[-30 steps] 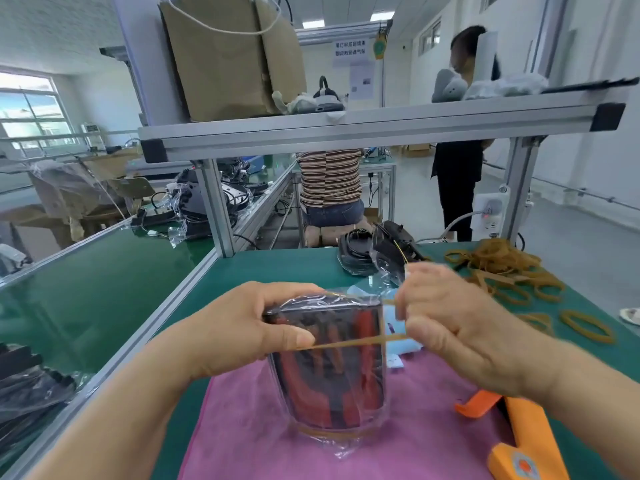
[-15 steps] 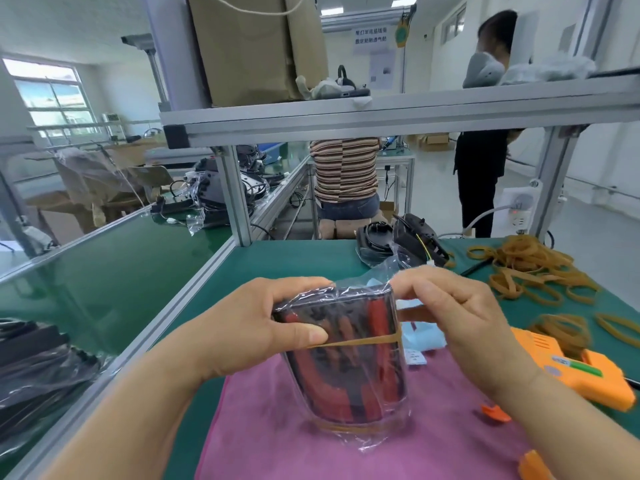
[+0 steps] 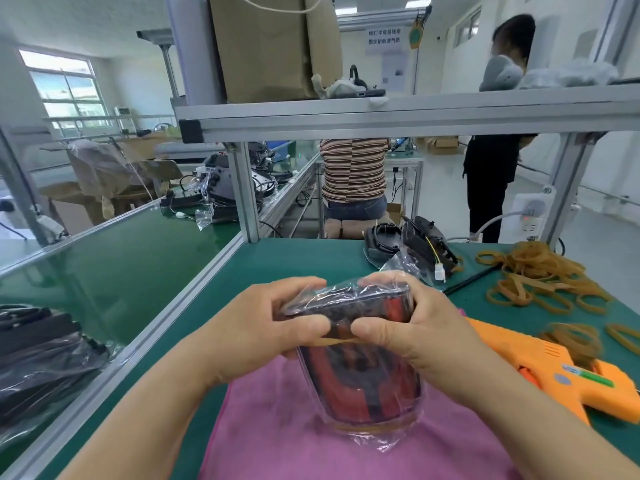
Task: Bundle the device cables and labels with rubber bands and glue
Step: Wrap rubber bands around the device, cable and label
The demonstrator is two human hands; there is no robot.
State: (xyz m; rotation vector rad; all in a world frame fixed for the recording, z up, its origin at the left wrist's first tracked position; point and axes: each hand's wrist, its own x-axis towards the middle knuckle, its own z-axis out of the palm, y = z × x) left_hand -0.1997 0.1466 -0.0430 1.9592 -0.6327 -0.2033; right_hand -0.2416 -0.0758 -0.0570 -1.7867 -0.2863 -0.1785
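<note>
Head view: left hand (image 3: 263, 327) and right hand (image 3: 415, 334) grip the bagged bundle (image 3: 363, 386) between them above the cloth (image 3: 277, 427). Fingers (image 3: 301, 284) curl round its far end, and the thumbs press a band (image 3: 337, 340) stretched across its near-to-far long axis. Glue gun (image 3: 540, 368) lies right.

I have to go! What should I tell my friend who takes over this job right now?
Left hand and right hand both grip the bagged cable bundle over the pink cloth, thumbs on a rubber band across its upper part.
Done: a lower band circles its bottom end.
Left: seat the upper band, then glue; glue gun and spare bands lie at right.
</note>
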